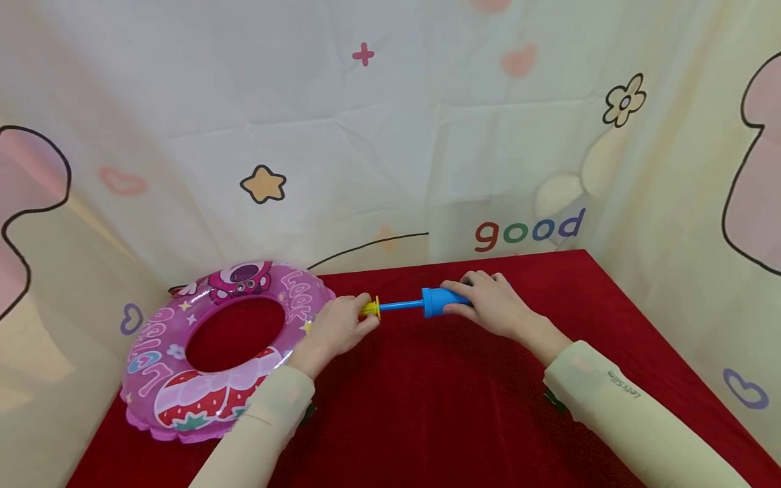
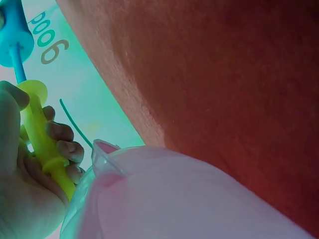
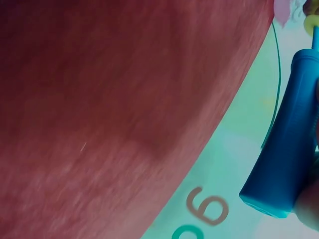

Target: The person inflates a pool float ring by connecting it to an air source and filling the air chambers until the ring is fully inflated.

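Observation:
Both hands hold a hand air pump between them over the red cloth. My left hand point(image 1: 337, 328) grips the pump's yellow handle point(image 2: 41, 132), its fingers curled round it in the left wrist view. My right hand point(image 1: 495, 302) wraps the blue pump barrel point(image 3: 284, 142). A length of thin blue rod point(image 1: 401, 306) shows between handle and barrel, so the plunger is partly drawn out. Close by the left hand lies an inflated pink swim ring point(image 1: 142, 369) with strawberry and bear prints; the left forearm overlaps its right side in the head view.
A red cloth point(image 1: 427, 420) covers the table. Behind and at both sides hangs a pale curtain point(image 1: 390, 156) printed with hearts, a star, a flower and the word "good". The table's back edge runs just beyond the pump.

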`<state>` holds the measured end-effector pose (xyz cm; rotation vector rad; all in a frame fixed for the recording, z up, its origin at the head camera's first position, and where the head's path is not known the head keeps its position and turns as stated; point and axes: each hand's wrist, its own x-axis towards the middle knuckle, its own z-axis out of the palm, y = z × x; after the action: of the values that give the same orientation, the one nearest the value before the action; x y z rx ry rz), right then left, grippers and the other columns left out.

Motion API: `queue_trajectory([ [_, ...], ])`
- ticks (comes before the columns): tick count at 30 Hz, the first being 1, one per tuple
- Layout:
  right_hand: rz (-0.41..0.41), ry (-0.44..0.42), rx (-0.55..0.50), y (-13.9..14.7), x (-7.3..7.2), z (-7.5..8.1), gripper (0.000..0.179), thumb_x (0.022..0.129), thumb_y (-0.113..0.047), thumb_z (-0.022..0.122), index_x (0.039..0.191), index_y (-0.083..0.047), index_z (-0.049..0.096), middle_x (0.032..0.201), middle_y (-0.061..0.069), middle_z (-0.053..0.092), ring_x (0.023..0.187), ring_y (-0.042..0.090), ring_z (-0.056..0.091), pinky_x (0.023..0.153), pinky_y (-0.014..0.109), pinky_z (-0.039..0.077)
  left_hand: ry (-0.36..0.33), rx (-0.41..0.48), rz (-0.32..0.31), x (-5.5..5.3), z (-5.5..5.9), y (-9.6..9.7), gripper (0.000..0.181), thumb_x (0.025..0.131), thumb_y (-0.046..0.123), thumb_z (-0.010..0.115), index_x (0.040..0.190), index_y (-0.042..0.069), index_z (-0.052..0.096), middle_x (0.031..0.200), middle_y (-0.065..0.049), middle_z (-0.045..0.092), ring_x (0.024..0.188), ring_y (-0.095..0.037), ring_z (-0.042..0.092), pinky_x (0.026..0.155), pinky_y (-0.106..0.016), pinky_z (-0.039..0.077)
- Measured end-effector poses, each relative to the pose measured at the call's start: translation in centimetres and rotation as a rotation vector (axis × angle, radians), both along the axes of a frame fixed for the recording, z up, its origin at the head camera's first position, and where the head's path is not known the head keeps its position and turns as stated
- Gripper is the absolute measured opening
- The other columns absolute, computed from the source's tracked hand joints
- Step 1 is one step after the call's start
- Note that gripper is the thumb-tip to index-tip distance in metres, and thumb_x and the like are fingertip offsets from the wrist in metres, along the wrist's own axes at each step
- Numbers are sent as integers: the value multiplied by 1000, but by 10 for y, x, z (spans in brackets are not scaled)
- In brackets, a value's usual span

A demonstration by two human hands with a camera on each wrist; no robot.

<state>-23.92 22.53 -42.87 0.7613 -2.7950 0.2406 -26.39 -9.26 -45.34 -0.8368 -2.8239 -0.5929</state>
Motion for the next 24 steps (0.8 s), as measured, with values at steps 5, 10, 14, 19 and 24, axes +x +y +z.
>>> queue_trajectory([
  [5,-5,-12,-17,18,1,2,53,97,-45,70,143,-19,61,121,13,62,113,29,56,91,51,40,-19,3,-4,-1,1,-5,18,89,27,67,96,14,57,68,0,48,65,-16,47,61,-30,41],
  [10,-20,-35,-40,29,2,2,53,97,-42,71,144,-19,60,122,14,61,113,31,56,90,51,40,-41,19,-8,-1,3,-9,18,90,26,68,94,14,55,67,0,47,63,-16,47,60,-30,40],
  [14,-9,-13,-31,25,2,2,53,97,-40,71,144,-18,60,121,15,61,113,32,56,90,52,41,-21,2,-17,-2,1,-11,17,91,24,66,99,11,58,71,-1,49,67,-17,48,64,-32,42],
  [19,11,29,2,6,1,1,54,98,-40,70,144,-15,59,121,15,61,114,32,55,91,56,41,45,-51,-9,2,4,-8,18,92,23,61,104,11,58,77,0,51,77,-21,53,74,-39,44],
  [24,16,26,13,-17,0,1,54,100,-42,67,145,-14,58,121,15,60,114,31,55,89,55,42,51,-74,8,3,7,0,18,92,24,60,104,12,58,77,0,51,82,-22,55,75,-42,43],
])
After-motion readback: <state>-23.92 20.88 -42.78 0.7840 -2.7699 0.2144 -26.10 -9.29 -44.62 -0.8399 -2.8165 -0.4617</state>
